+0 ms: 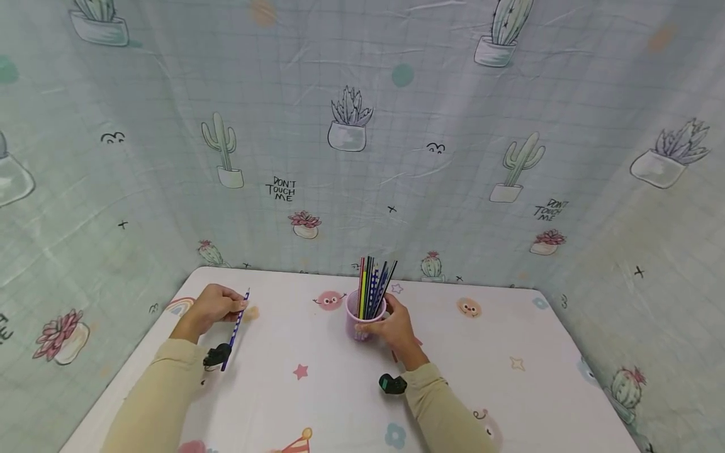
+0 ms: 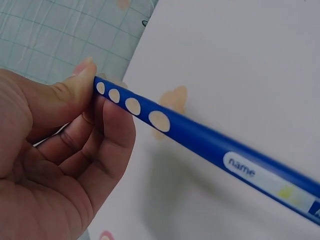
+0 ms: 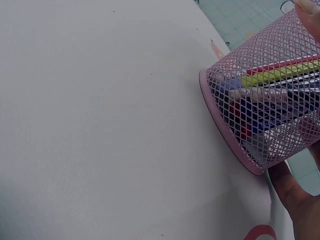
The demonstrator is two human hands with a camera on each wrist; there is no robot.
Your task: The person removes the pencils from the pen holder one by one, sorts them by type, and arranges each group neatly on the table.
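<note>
At the left of the head view, my left hand (image 1: 217, 304) pinches a blue pencil (image 1: 236, 327) with white dots between thumb and fingers. The left wrist view shows that pencil (image 2: 192, 137) close up, with a white "name" label along its side. My right hand (image 1: 401, 328) holds a pink mesh pencil cup (image 1: 352, 323), thumb and fingers around it. Red, yellow, dark and dotted blue pencils (image 1: 372, 286) stand in the cup, leaning slightly right. Through the mesh in the right wrist view, the lower ends of the pencils (image 3: 280, 75) show.
The white table (image 1: 323, 402) carries printed stars, faces and flowers. A grey-green cloth (image 1: 385, 170) with cactus prints hangs behind it and at both sides. Dark wrist cameras (image 1: 393, 384) sit by both sleeves.
</note>
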